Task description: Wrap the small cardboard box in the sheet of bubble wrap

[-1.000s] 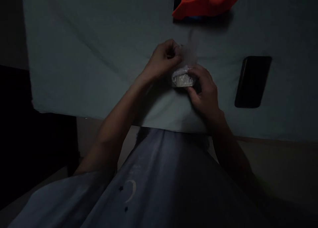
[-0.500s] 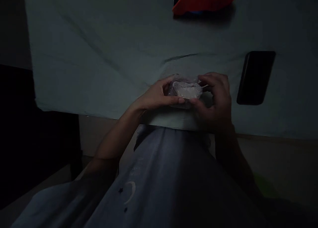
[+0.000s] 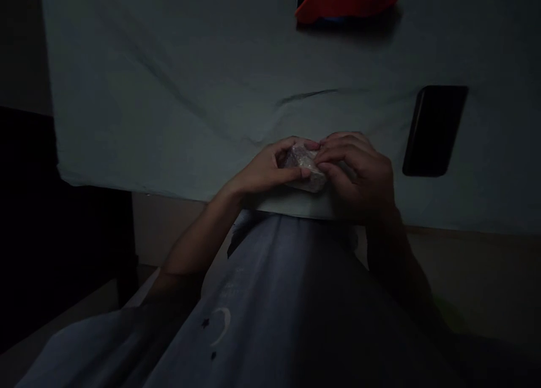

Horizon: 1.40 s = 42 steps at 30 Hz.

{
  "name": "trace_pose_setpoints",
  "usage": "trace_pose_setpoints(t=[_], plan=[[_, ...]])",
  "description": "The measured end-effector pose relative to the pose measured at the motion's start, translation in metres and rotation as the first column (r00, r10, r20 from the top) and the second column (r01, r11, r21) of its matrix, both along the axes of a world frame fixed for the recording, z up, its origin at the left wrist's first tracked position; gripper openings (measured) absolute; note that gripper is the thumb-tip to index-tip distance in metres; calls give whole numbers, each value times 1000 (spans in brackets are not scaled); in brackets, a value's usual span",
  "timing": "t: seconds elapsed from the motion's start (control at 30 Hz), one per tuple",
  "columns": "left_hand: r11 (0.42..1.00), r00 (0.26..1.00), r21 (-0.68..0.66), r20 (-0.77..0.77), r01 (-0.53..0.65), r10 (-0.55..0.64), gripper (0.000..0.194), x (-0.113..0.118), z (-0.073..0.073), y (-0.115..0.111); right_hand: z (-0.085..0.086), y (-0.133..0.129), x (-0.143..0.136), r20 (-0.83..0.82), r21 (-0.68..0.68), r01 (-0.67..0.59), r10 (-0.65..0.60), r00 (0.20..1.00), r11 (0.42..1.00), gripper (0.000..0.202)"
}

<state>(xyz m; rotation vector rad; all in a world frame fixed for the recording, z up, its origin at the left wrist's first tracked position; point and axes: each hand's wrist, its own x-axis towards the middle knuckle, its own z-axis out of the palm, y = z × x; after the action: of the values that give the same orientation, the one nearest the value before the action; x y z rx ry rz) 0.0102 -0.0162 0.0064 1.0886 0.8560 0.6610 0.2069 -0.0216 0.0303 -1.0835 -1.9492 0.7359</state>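
A small bundle in clear, crinkled plastic wrap (image 3: 305, 161) lies between my hands, close to the table's front edge. It looks like bubble wrap, and what is inside cannot be made out. My left hand (image 3: 270, 167) grips its left side, thumb along the near side and fingers around the far side. My right hand (image 3: 359, 171) presses its bent fingertips and thumb together on the bundle's right end. Part of the wrap is hidden beneath these fingers.
A pale cloth with creases covers the table (image 3: 169, 128). To the right of my hands lies a dark phone (image 3: 436, 131). An orange object (image 3: 350, 3) stands at the far edge of view. Dark furniture (image 3: 63, 230) is at the left. The light is dim.
My right fingers have come left and closed in on the wrap's right end. The loose plastic that stood up is now pressed down, and the bundle looks smaller and tilted.
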Motion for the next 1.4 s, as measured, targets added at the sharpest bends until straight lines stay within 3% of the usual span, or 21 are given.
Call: trace_pose_setpoints(t=[0.2, 0.4, 0.47, 0.53, 0.63, 0.77, 0.83, 0.9, 1.0, 1.1, 1.17, 1.3, 1.4], plan=[[996, 999, 84, 15, -35, 34, 43, -4, 1, 1, 4, -8, 6, 116, 92, -160, 149, 982, 983, 16], [987, 1000, 158, 15, -2, 0, 48, -14, -4, -1, 1, -17, 6, 244, 211, -152, 98, 965, 966, 27], [977, 999, 213, -35, 0, 8, 57, -15, -7, 1, 0, -17, 10, 150, 199, -89, 60, 987, 976, 32], [952, 992, 307, -121, -4, 43, 66, -14, -10, 6, -1, -15, 13, -7, 174, 51, -50, 999, 983, 31], [887, 962, 458, -263, 60, 70, 71, -10, -15, 20, -5, -13, 17, -155, 168, 250, -225, 962, 953, 24], [796, 917, 575, -394, 190, 65, 86, -17, -28, 33, -14, -15, 19, -95, 164, 290, -278, 956, 943, 17], [772, 890, 603, -442, 200, 115, 96, -27, -35, 33, -19, -18, 22, -67, 131, 297, -290, 955, 946, 18], [758, 870, 625, -463, 186, 169, 93, -37, -41, 30, -23, -20, 25, -60, 116, 309, -304, 951, 944, 19], [755, 847, 632, -487, 174, 212, 91, -41, -45, 25, -27, -19, 27, -10, 131, 286, -287, 958, 949, 22], [760, 829, 625, -512, 178, 226, 92, -30, -44, 24, -26, -15, 21, 81, 165, 185, -200, 977, 969, 26], [768, 838, 620, -496, 159, 227, 83, -20, -41, 25, -24, -11, 15, 132, 183, 109, -134, 982, 977, 28], [825, 908, 557, -390, 102, 152, 66, -11, -27, 21, -16, -5, 11, 142, 202, 64, -94, 985, 977, 28], [862, 940, 491, -335, 123, 56, 56, -13, -12, 14, -8, -2, 15, 81, 173, 76, -91, 993, 982, 25]])
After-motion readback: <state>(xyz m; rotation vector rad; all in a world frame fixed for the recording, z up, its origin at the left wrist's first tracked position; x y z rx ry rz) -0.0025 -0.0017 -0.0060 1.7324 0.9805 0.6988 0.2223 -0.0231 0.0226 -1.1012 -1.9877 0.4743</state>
